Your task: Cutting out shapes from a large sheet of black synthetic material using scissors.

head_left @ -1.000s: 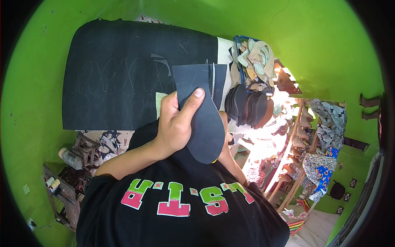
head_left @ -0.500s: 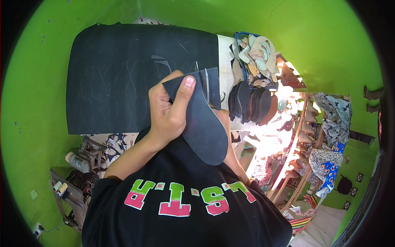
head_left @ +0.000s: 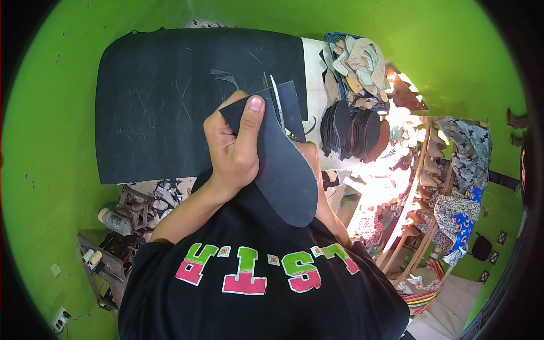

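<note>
My left hand (head_left: 235, 141) pinches a dark grey sheet (head_left: 290, 187), its thumb pressed flat on the upper part. The sheet's lower end is rounded like a shoe sole, and a cut runs down its right side from the top. Through that cut stand the blades of a pair of scissors (head_left: 277, 101), one in front of the offcut strip (head_left: 293, 105) and the other tip showing behind the sheet. My right hand (head_left: 309, 154) is mostly hidden behind the sheet, closed around the scissors, whose handles are largely covered.
A large black sheet with pale traced outlines (head_left: 153, 68) covers the table ahead. To its right stand stacked dark soles (head_left: 338, 127) and a blue basket (head_left: 331, 39) of pale scraps. A wooden rack (head_left: 416, 209) with shoe forms is at right, a wooden stand (head_left: 136, 207) at left.
More of the scissor blades shows above the sheet, and they point farther up. The sheet and both hands have tilted slightly; the whole view has shifted a little.
</note>
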Available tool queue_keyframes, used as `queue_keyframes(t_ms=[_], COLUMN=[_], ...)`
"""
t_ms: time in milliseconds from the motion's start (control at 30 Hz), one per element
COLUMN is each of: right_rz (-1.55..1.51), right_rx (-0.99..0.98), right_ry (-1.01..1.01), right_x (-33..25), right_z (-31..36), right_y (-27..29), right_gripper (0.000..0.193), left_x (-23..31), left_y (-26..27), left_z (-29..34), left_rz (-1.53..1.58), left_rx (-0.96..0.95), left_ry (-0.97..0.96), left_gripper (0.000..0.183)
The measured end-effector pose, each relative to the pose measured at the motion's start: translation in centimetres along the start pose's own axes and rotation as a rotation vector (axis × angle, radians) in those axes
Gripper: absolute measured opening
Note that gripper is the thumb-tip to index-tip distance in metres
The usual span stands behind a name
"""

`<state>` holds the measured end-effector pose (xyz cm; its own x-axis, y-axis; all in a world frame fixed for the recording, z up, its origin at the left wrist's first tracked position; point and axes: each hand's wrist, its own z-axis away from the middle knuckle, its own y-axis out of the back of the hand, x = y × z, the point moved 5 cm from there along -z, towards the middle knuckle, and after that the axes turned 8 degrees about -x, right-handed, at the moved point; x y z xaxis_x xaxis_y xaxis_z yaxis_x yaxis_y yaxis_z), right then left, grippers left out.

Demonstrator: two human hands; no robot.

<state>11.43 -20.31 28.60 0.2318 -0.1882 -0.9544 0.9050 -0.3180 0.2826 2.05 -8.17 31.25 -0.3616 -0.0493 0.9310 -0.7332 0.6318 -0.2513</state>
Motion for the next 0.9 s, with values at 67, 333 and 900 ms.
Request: queue_keyframes(t_ms=[67,333,900], right_rz=[0.093,-0.212,-0.383], right_rx=[0.022,0.103,0.077], right_ry=[0.038,-0.102,-0.124], right_x=[0.4,1.9,5.6], right_z=[0.1,-0.1,-1.1], right_y=[0.0,-0.3,0.2], right_gripper=[0.026,0.034,0.023], left_x=[0.1,1.0,-2.7], left_y=[0.1,-0.6,3.6], left_z=[0.2,0.9,-0.5], left_rz=[-0.004,-0.074,0.368], left_rx=[0.009,-0.106,0.265], left_ry=[-0.002,-0.024,0.225], left_gripper=[0.036,0.031,0.03])
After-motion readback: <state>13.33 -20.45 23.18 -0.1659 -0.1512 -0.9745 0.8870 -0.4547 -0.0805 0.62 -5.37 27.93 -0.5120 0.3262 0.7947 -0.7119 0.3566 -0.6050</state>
